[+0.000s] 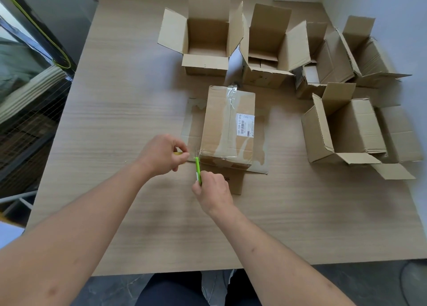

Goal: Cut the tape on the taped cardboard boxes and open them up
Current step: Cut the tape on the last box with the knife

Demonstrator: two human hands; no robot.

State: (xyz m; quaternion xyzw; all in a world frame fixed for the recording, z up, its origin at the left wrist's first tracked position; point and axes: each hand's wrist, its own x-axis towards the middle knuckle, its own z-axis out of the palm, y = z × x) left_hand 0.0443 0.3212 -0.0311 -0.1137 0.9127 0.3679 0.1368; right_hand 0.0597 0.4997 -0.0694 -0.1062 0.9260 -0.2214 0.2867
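A taped cardboard box (228,123) with a white label lies in the middle of the wooden table (115,120), its flaps spread flat on the table around it. Clear tape runs over its top and near edge. My right hand (213,191) grips a green utility knife (198,170) whose tip points up at the box's near left corner. My left hand (161,154) pinches a strip of clear tape (193,154) that stretches from that corner. A small yellowish thing shows at my left fingers.
Several opened cardboard boxes stand at the back and right: one (203,39) behind the taped box, another (270,49) beside it, more (346,130) to the right. A dark railing (34,39) runs along the table's left side. My legs show below the table's near edge.
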